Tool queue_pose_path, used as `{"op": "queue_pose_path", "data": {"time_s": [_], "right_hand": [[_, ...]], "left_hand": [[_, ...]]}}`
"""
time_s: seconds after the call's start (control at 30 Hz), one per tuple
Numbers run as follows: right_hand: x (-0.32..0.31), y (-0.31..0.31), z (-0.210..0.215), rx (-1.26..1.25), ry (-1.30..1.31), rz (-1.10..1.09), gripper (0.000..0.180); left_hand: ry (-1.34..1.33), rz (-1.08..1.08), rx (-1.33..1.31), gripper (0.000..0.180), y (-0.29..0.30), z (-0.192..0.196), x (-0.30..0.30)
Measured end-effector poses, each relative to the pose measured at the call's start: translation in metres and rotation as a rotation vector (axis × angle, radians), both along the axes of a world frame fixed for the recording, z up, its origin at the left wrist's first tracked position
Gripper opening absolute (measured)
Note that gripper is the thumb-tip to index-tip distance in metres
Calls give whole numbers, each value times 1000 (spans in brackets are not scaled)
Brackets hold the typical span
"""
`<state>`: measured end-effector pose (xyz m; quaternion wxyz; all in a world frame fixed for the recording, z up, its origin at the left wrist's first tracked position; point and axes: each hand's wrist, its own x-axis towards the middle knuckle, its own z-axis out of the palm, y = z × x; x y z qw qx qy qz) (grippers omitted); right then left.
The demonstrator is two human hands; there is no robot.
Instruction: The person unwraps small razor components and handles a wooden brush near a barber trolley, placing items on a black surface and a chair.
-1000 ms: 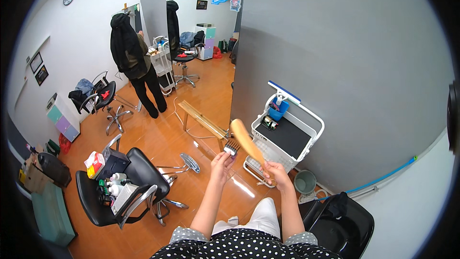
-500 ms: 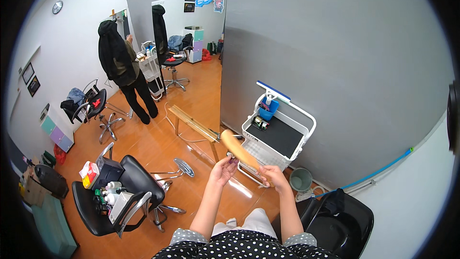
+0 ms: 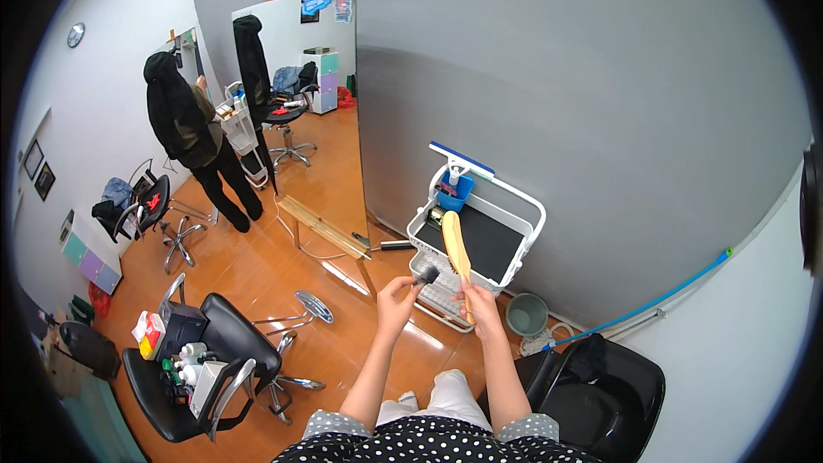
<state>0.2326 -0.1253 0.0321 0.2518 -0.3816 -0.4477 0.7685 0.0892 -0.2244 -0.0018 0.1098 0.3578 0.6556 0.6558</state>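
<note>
Now we see both hands raised in front of us, above the orange floor [image 3: 257,274]. Our right hand [image 3: 480,302] is clamped on the handle of a long wooden brush [image 3: 455,249], which stands nearly upright with its pale back toward us. Our left hand [image 3: 396,293] is pinched shut on a small dark-bristled brush [image 3: 426,275], whose tip sits just beside the lower part of the wooden one, perhaps touching it; we cannot tell for sure. We judge the cleaning of the wooden brush to be under way rather than finished, since both tools are held together in the air and neither has been put down.

Just beyond our hands stands a white trolley [image 3: 530,206] with a black top, a blue cup and a blue-edged wiper at its far end. To its near right sits a small grey bucket [image 3: 525,315]. At near left a black chair [image 3: 223,334] carries bottles and boxes. At far left a person in dark clothes [image 3: 184,129] stands by a mirror [image 3: 300,77]. Nothing blocks our hands.
</note>
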Motion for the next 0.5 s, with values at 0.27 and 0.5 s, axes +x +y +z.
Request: {"op": "queue_pose_path", "data": {"time_s": [0.27,0.5], "right_hand": [[-13,73,6,110,-21,-99,23],[-4,139,9,242,-35,-117,22]], "left_hand": [[179,-173,52,25,75,27,19],[-692,-431,1,48,154,28,31]]}}
